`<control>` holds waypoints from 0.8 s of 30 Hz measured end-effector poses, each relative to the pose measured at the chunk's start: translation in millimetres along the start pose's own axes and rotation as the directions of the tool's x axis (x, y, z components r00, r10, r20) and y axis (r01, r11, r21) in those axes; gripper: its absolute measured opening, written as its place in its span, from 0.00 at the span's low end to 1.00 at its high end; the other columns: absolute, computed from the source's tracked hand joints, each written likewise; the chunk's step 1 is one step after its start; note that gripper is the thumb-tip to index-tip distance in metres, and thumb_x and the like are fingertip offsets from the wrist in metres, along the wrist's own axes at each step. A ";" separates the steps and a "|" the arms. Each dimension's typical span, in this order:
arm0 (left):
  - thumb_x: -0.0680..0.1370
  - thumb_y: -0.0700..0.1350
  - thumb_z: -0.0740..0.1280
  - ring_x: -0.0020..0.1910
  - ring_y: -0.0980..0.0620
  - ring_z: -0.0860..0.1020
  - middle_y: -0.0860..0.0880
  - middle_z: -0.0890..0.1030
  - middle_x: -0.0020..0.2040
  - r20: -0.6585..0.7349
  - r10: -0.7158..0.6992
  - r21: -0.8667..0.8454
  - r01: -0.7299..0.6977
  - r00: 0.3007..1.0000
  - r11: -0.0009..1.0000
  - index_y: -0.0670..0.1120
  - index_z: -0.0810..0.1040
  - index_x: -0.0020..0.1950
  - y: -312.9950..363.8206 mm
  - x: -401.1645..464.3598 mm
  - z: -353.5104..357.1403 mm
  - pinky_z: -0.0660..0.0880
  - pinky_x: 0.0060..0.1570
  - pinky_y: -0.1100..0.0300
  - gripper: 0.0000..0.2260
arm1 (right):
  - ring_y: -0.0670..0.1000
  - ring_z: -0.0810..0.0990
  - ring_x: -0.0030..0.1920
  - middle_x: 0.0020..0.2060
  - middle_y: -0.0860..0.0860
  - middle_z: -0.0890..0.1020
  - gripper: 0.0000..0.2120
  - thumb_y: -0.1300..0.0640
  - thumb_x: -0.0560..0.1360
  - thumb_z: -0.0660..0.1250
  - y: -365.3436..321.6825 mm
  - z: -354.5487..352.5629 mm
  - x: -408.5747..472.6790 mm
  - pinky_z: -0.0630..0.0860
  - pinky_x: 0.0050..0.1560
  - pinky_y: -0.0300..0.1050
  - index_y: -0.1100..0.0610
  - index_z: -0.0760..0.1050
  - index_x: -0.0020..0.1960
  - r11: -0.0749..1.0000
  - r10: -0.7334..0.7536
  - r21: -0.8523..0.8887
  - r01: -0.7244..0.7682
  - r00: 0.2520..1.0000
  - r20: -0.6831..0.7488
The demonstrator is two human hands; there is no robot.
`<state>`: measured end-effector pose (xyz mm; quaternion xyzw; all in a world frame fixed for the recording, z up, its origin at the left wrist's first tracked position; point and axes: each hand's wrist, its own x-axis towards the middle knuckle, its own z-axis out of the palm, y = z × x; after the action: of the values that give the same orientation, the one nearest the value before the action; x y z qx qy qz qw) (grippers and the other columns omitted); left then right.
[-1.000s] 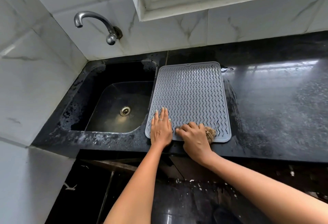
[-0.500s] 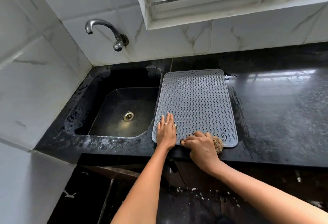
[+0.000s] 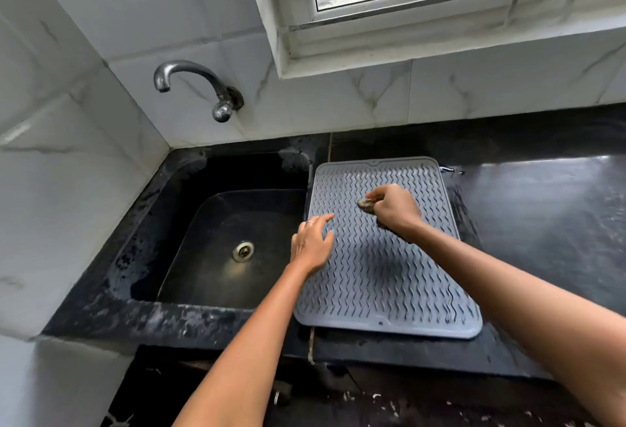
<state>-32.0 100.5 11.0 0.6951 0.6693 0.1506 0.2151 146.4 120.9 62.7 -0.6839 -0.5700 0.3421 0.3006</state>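
Black counter (image 3: 542,223) beside sink (image 3: 210,257) | mat (image 3: 382,274) lies flat on counter, left edge at sink rim | our right hand (image 3: 396,208) fisted round scrubber (image 3: 366,204), knuckles up, on mat's far half | our left hand (image 3: 311,243) fingers straight, slightly spread, over mat's left edge | we can't tell if it touches
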 end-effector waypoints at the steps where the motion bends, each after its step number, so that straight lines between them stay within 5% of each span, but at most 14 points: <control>1: 0.80 0.48 0.59 0.70 0.48 0.65 0.51 0.69 0.71 0.015 0.002 -0.002 -0.002 1.000 1.000 0.53 0.67 0.72 4.7 14.7 -0.2 0.62 0.66 0.50 0.19 | 0.59 0.82 0.47 0.49 0.56 0.84 0.11 0.64 0.74 0.64 -2.6 2.3 15.9 0.78 0.53 0.59 0.55 0.81 0.53 1.000 0.002 -0.026 -0.003 1.000 -0.026; 8: 0.82 0.47 0.53 0.77 0.47 0.56 0.47 0.57 0.78 0.173 0.002 0.084 -0.017 0.985 0.996 0.46 0.54 0.78 30.6 126.9 7.1 0.53 0.74 0.51 0.24 | 0.57 0.73 0.61 0.59 0.54 0.79 0.18 0.66 0.73 0.62 -10.8 32.4 125.1 0.68 0.63 0.56 0.52 0.77 0.60 0.982 -0.089 -0.180 0.064 0.987 -0.134; 14: 0.83 0.49 0.46 0.78 0.50 0.44 0.51 0.45 0.79 0.234 -0.011 0.242 -0.047 0.972 0.969 0.48 0.44 0.78 18.3 181.6 22.1 0.35 0.73 0.49 0.24 | 0.59 0.66 0.66 0.65 0.52 0.74 0.24 0.56 0.70 0.61 12.1 63.0 158.2 0.64 0.64 0.56 0.53 0.72 0.66 0.890 -0.186 -0.435 0.136 0.980 -0.074; 24: 0.81 0.46 0.49 0.78 0.55 0.45 0.55 0.46 0.79 0.142 0.075 0.202 -0.103 0.987 0.974 0.53 0.45 0.78 2.8 186.7 30.5 0.38 0.74 0.50 0.26 | 0.57 0.78 0.40 0.38 0.53 0.85 0.11 0.63 0.67 0.62 25.6 72.6 119.2 0.70 0.42 0.50 0.58 0.84 0.39 0.845 -0.371 -0.475 0.247 0.910 -0.187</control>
<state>-3.4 283.3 -28.6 0.7517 0.6336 0.0423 0.1781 116.2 235.6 -15.2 -0.6724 -0.6891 0.0537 0.2648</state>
